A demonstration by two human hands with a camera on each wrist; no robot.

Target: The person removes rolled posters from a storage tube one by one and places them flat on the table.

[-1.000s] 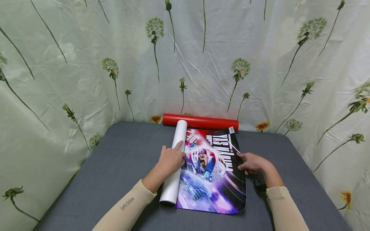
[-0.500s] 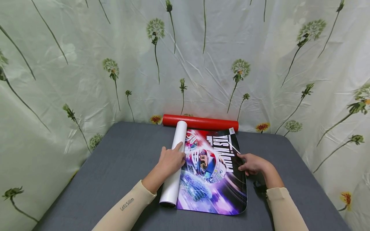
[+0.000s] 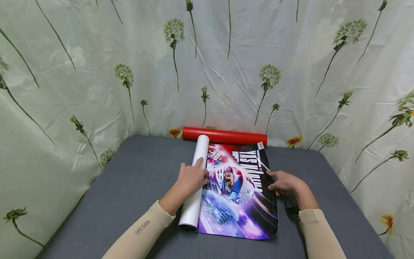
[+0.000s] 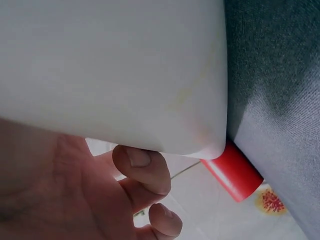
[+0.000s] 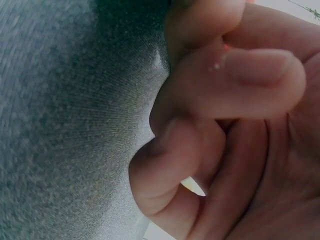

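A glossy printed poster (image 3: 226, 212) lies partly unrolled on the table, showing a racing helmet and large white lettering. Its left part is still a white roll (image 3: 191, 210), which fills much of the left wrist view. My left hand (image 3: 191, 177) rests on the middle of this roll, index finger stretched along it. At the poster's right edge, my right hand (image 3: 283, 182) pinches the dark border between thumb and fingers. Curled fingers (image 5: 165, 170) of that hand appear close over the grey cloth in the right wrist view, where the poster is hidden.
A red tube (image 3: 226, 137) lies across the back of the grey table (image 3: 145, 172), just beyond the poster's far edge. Behind the table hangs a pale curtain (image 3: 226, 72) with dandelion prints. A dark object (image 3: 292, 208) shows under the right wrist.
The poster's right edge and my right hand have shifted very slightly to the right. My left hand stays on the roll.
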